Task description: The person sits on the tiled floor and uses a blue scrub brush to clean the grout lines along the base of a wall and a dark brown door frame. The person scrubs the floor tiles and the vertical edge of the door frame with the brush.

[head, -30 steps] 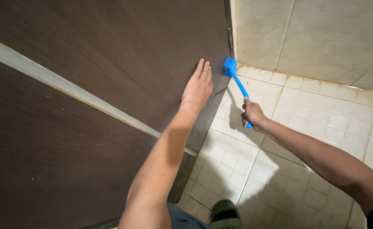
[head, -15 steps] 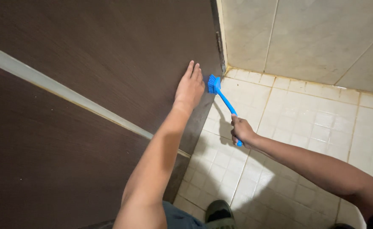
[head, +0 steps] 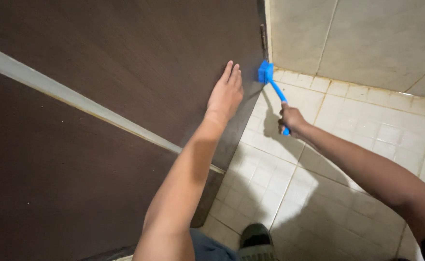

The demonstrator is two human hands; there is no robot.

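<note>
Brush at lower door corner, near the hinge.
Right hand [head: 292, 120] closed round blue brush [head: 272, 83] handle, head at the dark door [head: 125, 72] edge above floor tiles [head: 357, 125]; left hand [head: 225, 93] flat, fingers extended, on door. Risk: door swings, brush slips off edge.

We only get one head view, looking steeply down from close up at the dark brown wooden door [head: 101, 96] and pale tiled floor [head: 367, 130].
</note>
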